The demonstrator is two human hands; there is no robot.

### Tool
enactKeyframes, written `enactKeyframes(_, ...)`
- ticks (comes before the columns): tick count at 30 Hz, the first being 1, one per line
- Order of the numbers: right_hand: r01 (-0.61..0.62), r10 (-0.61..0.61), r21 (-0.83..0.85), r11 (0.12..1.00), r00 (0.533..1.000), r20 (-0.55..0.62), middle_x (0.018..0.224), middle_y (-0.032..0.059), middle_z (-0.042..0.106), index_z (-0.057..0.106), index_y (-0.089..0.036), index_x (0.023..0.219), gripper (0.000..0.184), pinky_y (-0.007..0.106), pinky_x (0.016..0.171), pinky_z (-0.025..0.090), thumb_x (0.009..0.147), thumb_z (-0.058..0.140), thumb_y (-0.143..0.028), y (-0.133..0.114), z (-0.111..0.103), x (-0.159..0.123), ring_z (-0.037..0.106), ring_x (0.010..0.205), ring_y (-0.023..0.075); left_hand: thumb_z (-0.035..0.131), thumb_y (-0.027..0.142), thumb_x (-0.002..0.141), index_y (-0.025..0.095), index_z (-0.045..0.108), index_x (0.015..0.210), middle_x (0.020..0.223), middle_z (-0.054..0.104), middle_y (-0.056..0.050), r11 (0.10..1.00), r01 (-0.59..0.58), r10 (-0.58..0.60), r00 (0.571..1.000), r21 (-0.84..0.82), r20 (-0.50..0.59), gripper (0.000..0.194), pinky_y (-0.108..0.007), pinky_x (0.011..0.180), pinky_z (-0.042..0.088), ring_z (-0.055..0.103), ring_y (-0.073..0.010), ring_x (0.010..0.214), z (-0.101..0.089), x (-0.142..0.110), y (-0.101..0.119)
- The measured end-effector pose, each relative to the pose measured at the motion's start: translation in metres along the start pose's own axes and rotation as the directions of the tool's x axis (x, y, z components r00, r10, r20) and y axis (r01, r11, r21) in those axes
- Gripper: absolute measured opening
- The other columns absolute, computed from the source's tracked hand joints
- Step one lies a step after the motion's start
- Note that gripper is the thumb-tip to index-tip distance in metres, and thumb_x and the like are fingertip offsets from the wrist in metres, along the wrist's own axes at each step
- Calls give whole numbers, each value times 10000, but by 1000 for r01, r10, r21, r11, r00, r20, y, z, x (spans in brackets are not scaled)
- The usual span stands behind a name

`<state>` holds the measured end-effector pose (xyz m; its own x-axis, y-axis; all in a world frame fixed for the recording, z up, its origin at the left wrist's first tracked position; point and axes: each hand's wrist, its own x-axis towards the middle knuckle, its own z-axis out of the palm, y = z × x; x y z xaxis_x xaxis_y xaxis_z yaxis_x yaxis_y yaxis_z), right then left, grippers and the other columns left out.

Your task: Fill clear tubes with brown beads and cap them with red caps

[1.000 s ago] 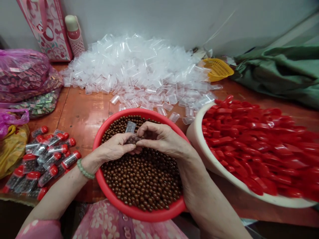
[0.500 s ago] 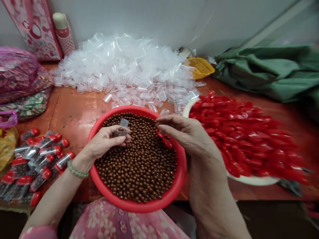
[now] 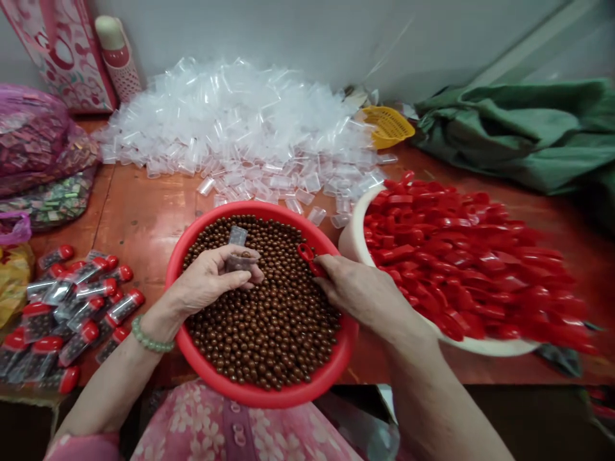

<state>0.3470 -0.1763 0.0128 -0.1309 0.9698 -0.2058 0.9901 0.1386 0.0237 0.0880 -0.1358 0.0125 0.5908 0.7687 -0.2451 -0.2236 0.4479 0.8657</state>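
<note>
A small clear plastic container [image 3: 241, 261] with brown beads inside is pinched between the thumb and fingers of my left hand [image 3: 211, 276]. Just beyond those fingers, another clear plastic piece [image 3: 237, 235] shows over the beads; whether it is separate I cannot tell. My right hand [image 3: 355, 288] grips a red plastic piece with a ring-like opening, perhaps a cap [image 3: 305, 252], near the right side of the tub. Both hands are over a round red tub [image 3: 259, 400] full of shiny brown beads [image 3: 269, 320].
Filled containers with red caps [image 3: 86, 294] lie at left, near purple bags [image 3: 38, 134]. Clear empty containers [image 3: 240, 121] are heaped at the back. A white basin [image 3: 353, 230] heaped with red plastic pieces [image 3: 461, 256] stands right, below a yellow basket [image 3: 387, 127] and green cloth [image 3: 519, 134].
My right hand has lowered and turned palm-down, its fingers now closed around the red piece. My left hand has shifted slightly right with the clear container.
</note>
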Motion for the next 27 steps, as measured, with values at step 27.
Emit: enactKeyframes(27,537,-163,488,688,770,-617,877,51,708,650,-204,1002,152,297,737,562,893,558,-151,-65,-15,36,671,785,165,862,206,521,109,644,889,755,626,7,993,32,-61,963,-113,-261,439,-237,625,470,577,-93,667,-8,5,-7)
